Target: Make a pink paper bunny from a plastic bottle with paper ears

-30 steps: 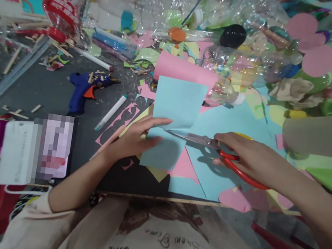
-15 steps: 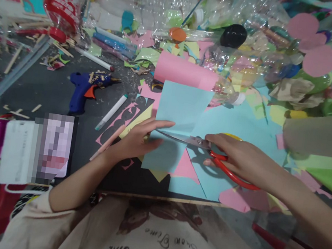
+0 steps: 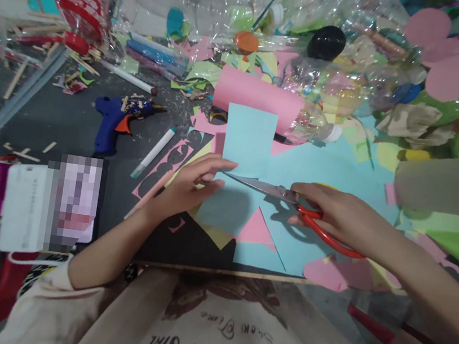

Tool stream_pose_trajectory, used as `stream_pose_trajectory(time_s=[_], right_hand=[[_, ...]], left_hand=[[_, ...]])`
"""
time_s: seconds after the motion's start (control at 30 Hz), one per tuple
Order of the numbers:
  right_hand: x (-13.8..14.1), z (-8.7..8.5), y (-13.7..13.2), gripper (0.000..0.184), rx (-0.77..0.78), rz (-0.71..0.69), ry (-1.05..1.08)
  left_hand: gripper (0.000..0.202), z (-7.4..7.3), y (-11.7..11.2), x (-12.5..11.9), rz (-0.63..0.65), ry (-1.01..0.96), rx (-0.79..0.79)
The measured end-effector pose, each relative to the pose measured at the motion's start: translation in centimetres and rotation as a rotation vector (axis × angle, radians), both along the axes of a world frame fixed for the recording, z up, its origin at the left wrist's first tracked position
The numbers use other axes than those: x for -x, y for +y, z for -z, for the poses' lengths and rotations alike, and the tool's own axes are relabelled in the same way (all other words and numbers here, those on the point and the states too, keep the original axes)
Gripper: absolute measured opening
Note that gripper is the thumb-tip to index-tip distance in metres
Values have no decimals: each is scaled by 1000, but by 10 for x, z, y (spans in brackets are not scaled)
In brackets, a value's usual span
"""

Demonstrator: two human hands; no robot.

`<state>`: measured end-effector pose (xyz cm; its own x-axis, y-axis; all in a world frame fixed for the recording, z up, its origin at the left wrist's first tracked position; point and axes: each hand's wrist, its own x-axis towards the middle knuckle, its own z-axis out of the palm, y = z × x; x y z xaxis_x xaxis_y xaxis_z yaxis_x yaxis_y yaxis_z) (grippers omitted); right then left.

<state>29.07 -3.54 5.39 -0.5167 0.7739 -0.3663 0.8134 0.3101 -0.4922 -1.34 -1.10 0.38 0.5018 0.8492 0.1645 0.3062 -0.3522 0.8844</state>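
Note:
My left hand (image 3: 187, 186) pinches the left edge of a light blue paper sheet (image 3: 248, 140) that stands up from the dark table (image 3: 69, 126). My right hand (image 3: 330, 212) grips red-handled scissors (image 3: 293, 204); their blades point left and cross the blue sheet at mid height, with the tips close to my left fingers. Under both hands lie more blue, pink and yellow paper pieces.
A pink paper roll (image 3: 257, 93) lies just behind the sheet. A blue glue gun (image 3: 117, 119) and a white marker (image 3: 153, 153) sit at the left. Clear plastic bottles (image 3: 324, 43) and paper scraps crowd the back. A white box (image 3: 23, 206) stands at the near left.
The scissors have shifted left across the blue sheet, and the blades reach my left fingers. The sheet's upper part now looks narrower and more upright. My left hand stays on its edge.

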Motion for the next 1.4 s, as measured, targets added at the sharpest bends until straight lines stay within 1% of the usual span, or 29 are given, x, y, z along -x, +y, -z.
stream_pose_trajectory(time_s=[0.07, 0.1, 0.27, 0.47, 0.53, 0.67, 0.83, 0.9, 1.17, 1.23, 1.3, 1.4], right_hand=[[-2, 0, -2, 77, 10, 13, -11], [-2, 0, -2, 77, 15, 14, -19], [2, -4, -4, 68, 28, 10, -34], [9, -9, 0, 78, 74, 0, -30], [10, -11, 2, 78, 83, -13, -35], [10, -10, 2, 73, 52, -28, -32], [6, -6, 0, 73, -20, -39, -19], [5, -5, -2, 70, -43, -36, -11], [4, -5, -4, 63, -63, -8, 0], [1, -3, -7, 58, -64, -4, -4], [-4, 0, -11, 54, -82, 7, -7], [-14, 2, -17, 51, -110, 76, -18]], left_hand=[[28, 3, 1, 1, -24, -19, -21], [28, 4, 1, 1, -32, -26, -24], [31, 8, -2, -2, -44, -47, -37], [33, 8, -5, -4, -47, -7, -50], [34, 8, -5, -3, -37, 4, -53], [35, 8, -4, -2, -32, 10, -70], [34, 7, -4, -3, -31, 18, -112], [33, 7, -4, -4, -32, 31, -119], [35, 11, -3, -5, -7, -8, -169], [35, 11, -3, -5, -10, -16, -130], [36, 10, -4, -5, -35, -31, -37], [39, 9, -4, -4, -141, -98, 151]])
